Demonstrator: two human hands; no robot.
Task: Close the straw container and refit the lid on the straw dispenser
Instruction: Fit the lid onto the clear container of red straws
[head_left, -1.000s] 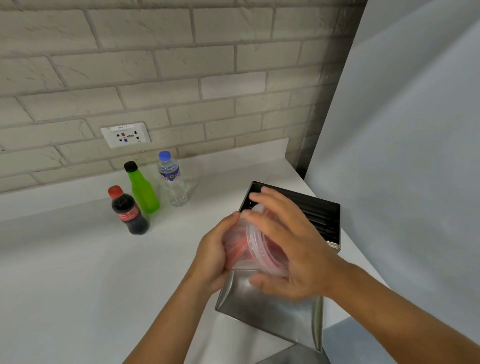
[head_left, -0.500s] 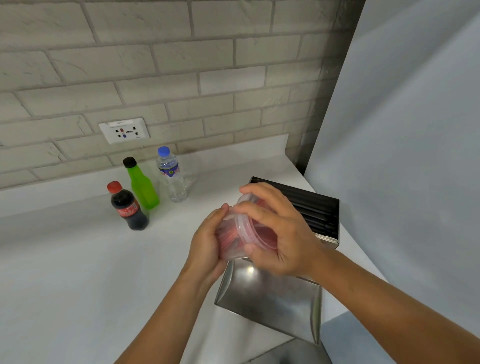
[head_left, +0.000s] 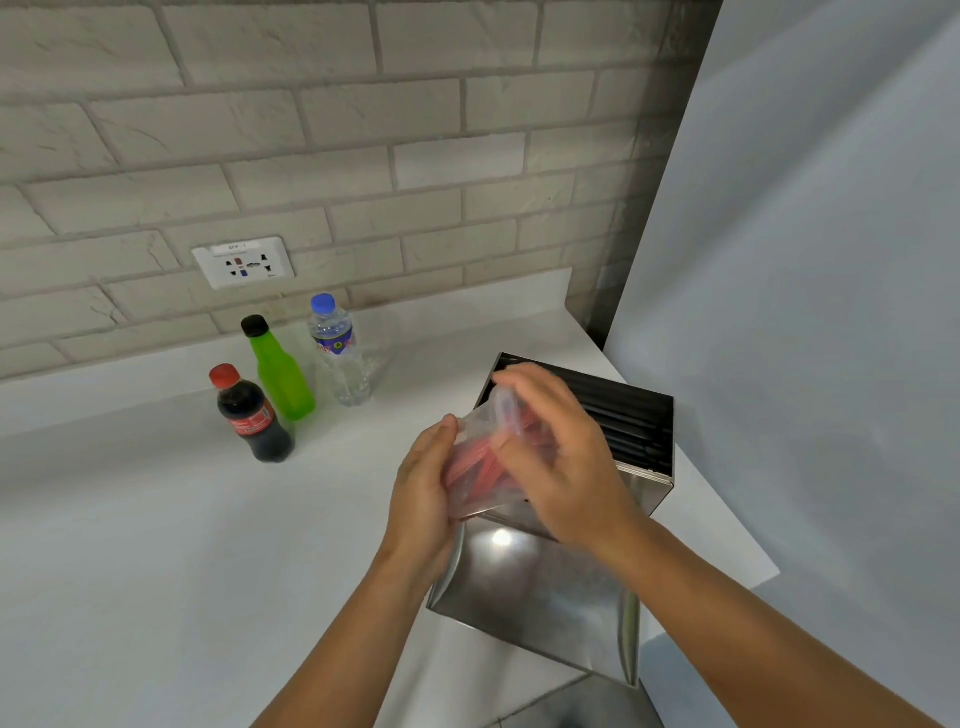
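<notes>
A clear plastic straw container (head_left: 475, 467) with red straws inside is held above the steel straw dispenser (head_left: 540, 587). My left hand (head_left: 421, 493) grips the container's side from the left. My right hand (head_left: 556, 457) covers its top end and presses a clear round lid (head_left: 506, 410) onto it. The dispenser stands on the white counter with its top open, showing rows of black straws (head_left: 628, 421). The dispenser's own lid is mostly hidden; a steel piece (head_left: 582, 701) shows at the bottom edge.
Three bottles stand at the back left: a cola bottle (head_left: 252, 415), a green bottle (head_left: 278, 371) and a water bottle (head_left: 337, 353). A wall socket (head_left: 243, 262) sits in the brick wall. A grey panel (head_left: 805, 312) bounds the right side, close to the dispenser.
Both hands have lifted the container slightly and turned it, and my right hand has shifted the clear lid further over its open end.
</notes>
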